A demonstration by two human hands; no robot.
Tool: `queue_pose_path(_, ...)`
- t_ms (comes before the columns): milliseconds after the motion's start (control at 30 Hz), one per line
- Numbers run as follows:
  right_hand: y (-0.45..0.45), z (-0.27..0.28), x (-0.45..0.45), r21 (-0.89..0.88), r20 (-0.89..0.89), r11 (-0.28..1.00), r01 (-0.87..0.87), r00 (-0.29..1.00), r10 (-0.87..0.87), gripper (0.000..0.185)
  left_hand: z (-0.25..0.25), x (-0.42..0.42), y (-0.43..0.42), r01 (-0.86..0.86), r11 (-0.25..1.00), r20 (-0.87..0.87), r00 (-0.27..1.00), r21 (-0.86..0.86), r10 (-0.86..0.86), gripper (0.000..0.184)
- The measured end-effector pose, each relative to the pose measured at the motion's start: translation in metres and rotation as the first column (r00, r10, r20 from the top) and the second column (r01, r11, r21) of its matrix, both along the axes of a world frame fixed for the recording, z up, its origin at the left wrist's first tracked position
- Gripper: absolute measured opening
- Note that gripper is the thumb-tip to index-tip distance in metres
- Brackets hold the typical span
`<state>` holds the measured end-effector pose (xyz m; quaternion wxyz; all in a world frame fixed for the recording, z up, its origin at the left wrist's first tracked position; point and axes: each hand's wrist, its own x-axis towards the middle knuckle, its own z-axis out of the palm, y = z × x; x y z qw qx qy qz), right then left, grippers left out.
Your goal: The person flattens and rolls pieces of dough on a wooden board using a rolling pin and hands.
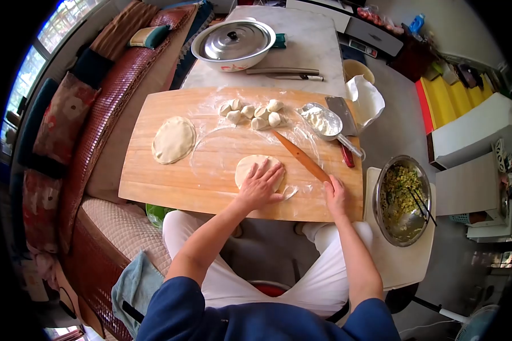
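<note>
My left hand (pixel 260 184) lies with spread fingers on a flat round of dough (pixel 246 166) near the front of the wooden board (pixel 159 187). In my right hand (pixel 335 195) is the near end of a tapered wooden rolling pin (pixel 301 157), which slants away to the upper left across the board. A larger rolled-out dough round (pixel 174 140) rests at the board's left side. Several small dough pieces (pixel 260 112) are grouped toward the back, dusted with flour. Beside them sits a metal scoop of flour (pixel 322 120).
A cleaver (pixel 342 115) lies at the board's right edge, near a red-handled tool (pixel 347 155). To the right stands a steel bowl of chopped filling (pixel 404 199) with dark chopsticks. Behind the board is a lidded white basin (pixel 233 45). A sofa (pixel 96 142) runs along the left.
</note>
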<state>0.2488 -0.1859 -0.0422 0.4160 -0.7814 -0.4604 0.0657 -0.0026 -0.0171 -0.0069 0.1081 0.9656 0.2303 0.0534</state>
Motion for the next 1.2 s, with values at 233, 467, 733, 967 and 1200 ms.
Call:
queue_pose_path(233,-0.005,0.004,-0.006,-0.017,-0.007,0.999,0.044,0.999,-0.044,0.036,-0.001,0.007,-0.014,-0.013,1.0,-0.01,1.0,0.014,0.013,0.086)
queue_pose_path(467,0.0,0.004,0.001,-0.026,0.01,0.999,0.036,0.999,-0.036,0.037,-0.011,0.007,0.007,-0.44,0.895,0.183,0.876,-0.074,0.446,0.078)
queue_pose_path(733,0.002,-0.005,-0.004,-0.047,-0.021,0.995,0.093,0.995,-0.095,0.044,-0.003,0.026,-0.007,-0.322,0.947,0.012,0.947,0.009,0.322,0.07)
queue_pose_path(967,0.003,0.0,-0.007,-0.004,0.038,0.99,0.139,0.99,-0.138,0.037,-0.004,-0.013,0.056,-0.562,0.804,0.083,0.807,-0.197,0.584,0.069)
queue_pose_path(1200,0.005,-0.008,-0.003,0.087,0.107,0.987,0.134,0.984,-0.143,0.032,0.004,-0.01,0.082,-0.624,0.715,-0.169,0.778,-0.315,0.605,0.043)
